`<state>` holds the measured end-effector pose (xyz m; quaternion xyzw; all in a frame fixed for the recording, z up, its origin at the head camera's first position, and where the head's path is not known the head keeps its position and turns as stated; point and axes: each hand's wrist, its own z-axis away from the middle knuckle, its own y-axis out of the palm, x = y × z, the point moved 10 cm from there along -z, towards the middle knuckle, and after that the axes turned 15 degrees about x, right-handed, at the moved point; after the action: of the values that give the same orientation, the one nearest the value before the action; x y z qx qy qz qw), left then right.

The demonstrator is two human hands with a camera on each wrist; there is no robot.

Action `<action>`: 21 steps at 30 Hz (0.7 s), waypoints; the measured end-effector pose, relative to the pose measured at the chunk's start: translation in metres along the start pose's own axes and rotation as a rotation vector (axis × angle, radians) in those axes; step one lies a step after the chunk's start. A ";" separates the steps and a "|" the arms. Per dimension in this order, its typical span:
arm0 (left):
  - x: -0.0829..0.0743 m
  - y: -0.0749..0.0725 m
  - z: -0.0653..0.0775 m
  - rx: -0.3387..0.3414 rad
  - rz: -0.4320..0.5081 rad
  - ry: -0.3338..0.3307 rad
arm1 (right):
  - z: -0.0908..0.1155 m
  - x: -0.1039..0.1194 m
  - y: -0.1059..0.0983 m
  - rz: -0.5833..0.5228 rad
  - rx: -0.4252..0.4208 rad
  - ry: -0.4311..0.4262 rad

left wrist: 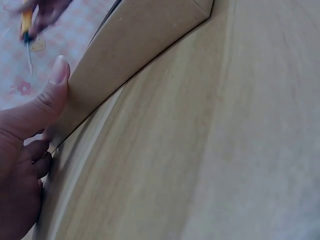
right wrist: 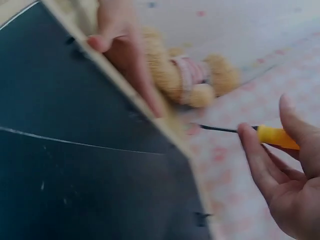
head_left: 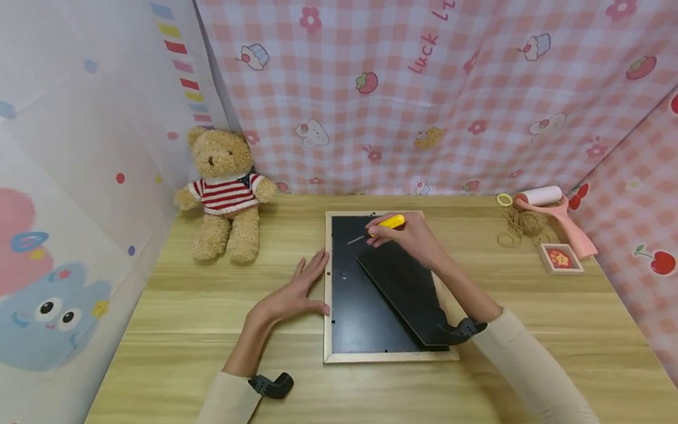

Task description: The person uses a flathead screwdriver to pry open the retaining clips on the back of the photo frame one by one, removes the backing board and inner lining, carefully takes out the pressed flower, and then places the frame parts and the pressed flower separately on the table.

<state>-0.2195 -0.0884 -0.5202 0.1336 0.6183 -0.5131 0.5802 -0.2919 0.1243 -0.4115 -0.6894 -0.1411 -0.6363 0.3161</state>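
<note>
A picture frame (head_left: 392, 357) with a pale wooden rim lies face down on the table, its black backing (head_left: 349, 318) upward. A black stand flap (head_left: 405, 288) slants across the backing. My left hand (head_left: 296, 296) rests along the frame's left side, fingers stretched out, thumb (left wrist: 60, 75) against the rim. Over the frame's upper part, my right hand (head_left: 410, 238) holds a screwdriver (head_left: 393, 221) by its yellow handle. Its thin metal shaft (right wrist: 220, 129) points left, above the backing and apart from it. Small dark tabs (right wrist: 202, 218) sit along the rim.
A teddy bear (head_left: 225, 194) in a striped shirt sits at the back left. At the back right lie a lint roller (head_left: 539, 195) with a pink handle, some twine (head_left: 521, 227), a yellowish ring (head_left: 504, 200) and a small framed picture (head_left: 561, 259). Patterned cloth hangs behind the table.
</note>
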 end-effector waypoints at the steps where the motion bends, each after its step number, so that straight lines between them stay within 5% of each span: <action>1: 0.003 0.000 -0.001 -0.005 0.002 0.008 | -0.006 -0.006 0.003 -0.024 0.001 0.006; 9: 0.029 0.004 -0.009 -0.012 -0.021 0.033 | -0.032 -0.039 0.011 -0.073 -0.017 0.086; 21: 0.011 0.000 -0.002 -0.024 0.017 0.079 | -0.040 -0.056 0.020 -0.168 -0.020 0.068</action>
<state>-0.2239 -0.0910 -0.5301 0.1521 0.6458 -0.4948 0.5612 -0.3195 0.0962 -0.4715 -0.6560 -0.1815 -0.6852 0.2593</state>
